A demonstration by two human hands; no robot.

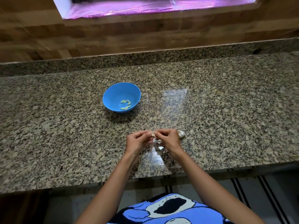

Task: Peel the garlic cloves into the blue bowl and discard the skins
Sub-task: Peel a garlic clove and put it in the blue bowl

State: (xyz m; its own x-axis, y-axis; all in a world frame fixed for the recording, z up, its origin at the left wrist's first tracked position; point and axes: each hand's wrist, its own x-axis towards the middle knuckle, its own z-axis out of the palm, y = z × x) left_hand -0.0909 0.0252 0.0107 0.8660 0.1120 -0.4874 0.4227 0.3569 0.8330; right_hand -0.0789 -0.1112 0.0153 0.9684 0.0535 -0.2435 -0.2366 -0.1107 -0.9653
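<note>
Peeled cloves lie in the blue bowl, eleven o'clock; your left hand and right hand pinch another clove, seemingly half-skinned.

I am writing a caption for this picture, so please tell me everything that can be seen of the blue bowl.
The round blue bowl, plastic by its look, stands upright on the speckled granite counter, left of the picture's middle. Its inside is smooth and plain. Several pale peeled garlic cloves lie at its bottom. Outside, only the counter touches it.
</note>
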